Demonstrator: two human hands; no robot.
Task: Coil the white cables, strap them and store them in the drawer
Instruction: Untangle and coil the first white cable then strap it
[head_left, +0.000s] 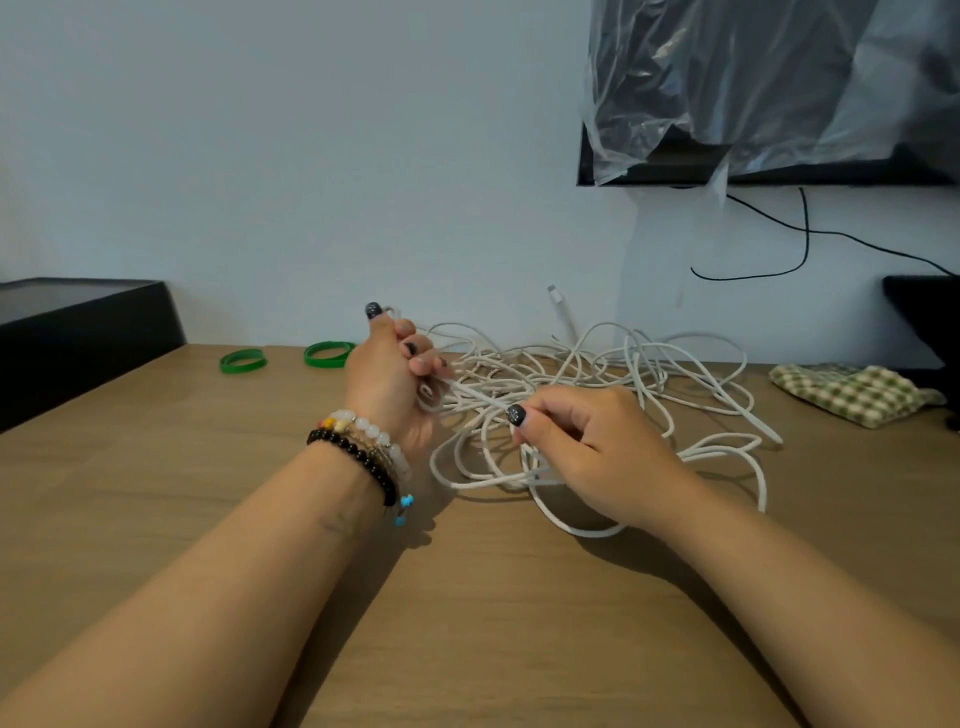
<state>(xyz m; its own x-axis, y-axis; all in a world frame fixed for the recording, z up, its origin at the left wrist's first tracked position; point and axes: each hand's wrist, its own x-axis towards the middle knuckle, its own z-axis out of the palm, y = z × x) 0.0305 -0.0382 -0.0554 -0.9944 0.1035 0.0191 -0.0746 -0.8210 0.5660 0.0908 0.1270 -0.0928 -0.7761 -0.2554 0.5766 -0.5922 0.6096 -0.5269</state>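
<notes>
**So, both hands in the cable mess**

Honestly no brand, label or readable writing anywhere that I can make out, so nothing to report there.

The white cables (597, 374) sit in one loose tangle on the wooden table (467, 623), spreading from the middle toward the right. A connector end (553, 292) pokes up out of the pile near the wall.

Left hand (392, 379) is raised at the left edge of the tangle, fingers curled round a bit of cable, thumb sticking up. Beaded bracelets (363, 452) on that wrist. Right hand (597, 447) is lower and closer to the camera, resting over the front of the pile, thumb and fingers pinching the same cable. A short straight stretch of it runs between the two hands, which are near each other but not touching. More loops lie under and just beside the right hand.

Two green bands (285, 356) lie flat on the table to the left of the left hand, apart from the cables. A checked cloth (852, 392) is off on the right, just past the tangle. Dark box (78, 332) at far left, and a plastic-covered screen (769, 93) on the wall up top.
</notes>
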